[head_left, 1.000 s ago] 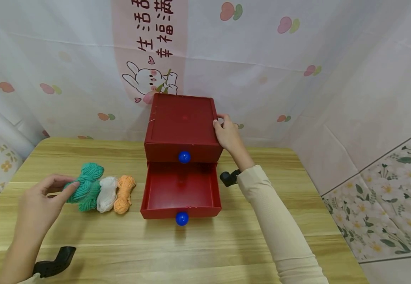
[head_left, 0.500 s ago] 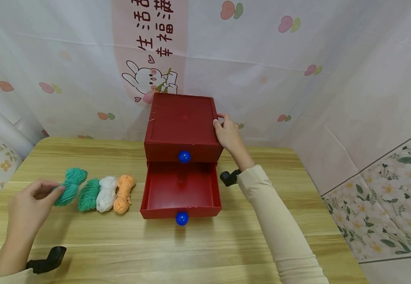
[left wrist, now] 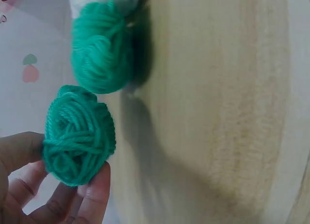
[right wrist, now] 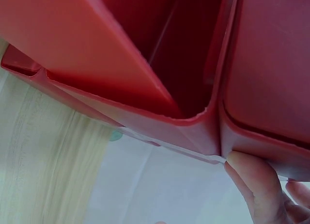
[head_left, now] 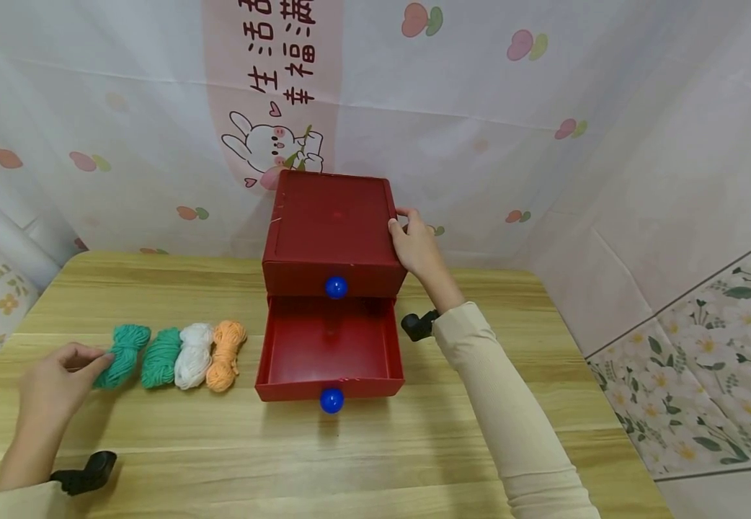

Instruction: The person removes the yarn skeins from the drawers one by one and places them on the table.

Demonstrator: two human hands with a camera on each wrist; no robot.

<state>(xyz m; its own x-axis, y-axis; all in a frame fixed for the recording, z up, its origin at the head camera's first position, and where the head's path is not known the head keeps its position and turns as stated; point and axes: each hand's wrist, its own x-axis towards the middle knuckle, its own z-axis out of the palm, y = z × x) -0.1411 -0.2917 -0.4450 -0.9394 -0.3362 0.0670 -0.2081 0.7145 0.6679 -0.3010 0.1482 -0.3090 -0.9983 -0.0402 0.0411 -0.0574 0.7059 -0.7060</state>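
My left hand (head_left: 58, 386) pinches a teal yarn skein (head_left: 125, 355) tied at its middle, between thumb and fingers. It is low over the table; whether it touches the wood I cannot tell. Just right of it lie a green skein (head_left: 161, 357), a white skein (head_left: 194, 355) and an orange skein (head_left: 226, 355) in a row. The left wrist view shows the pinched skein (left wrist: 80, 136) apart from the green one (left wrist: 101, 49). My right hand (head_left: 417, 245) holds the right side of a red drawer cabinet (head_left: 333, 216), its thumb at the top edge.
The cabinet's lower drawer (head_left: 330, 353) is pulled out, with its bare bottom showing and a blue knob (head_left: 332, 401) in front. An upper drawer (head_left: 298, 277) is closed. A printed curtain (head_left: 466, 144) hangs behind the wooden table (head_left: 349, 461).
The left hand has carried the teal skein left and down, from over the green skein to beside it. The right hand and cabinet have stayed in place.
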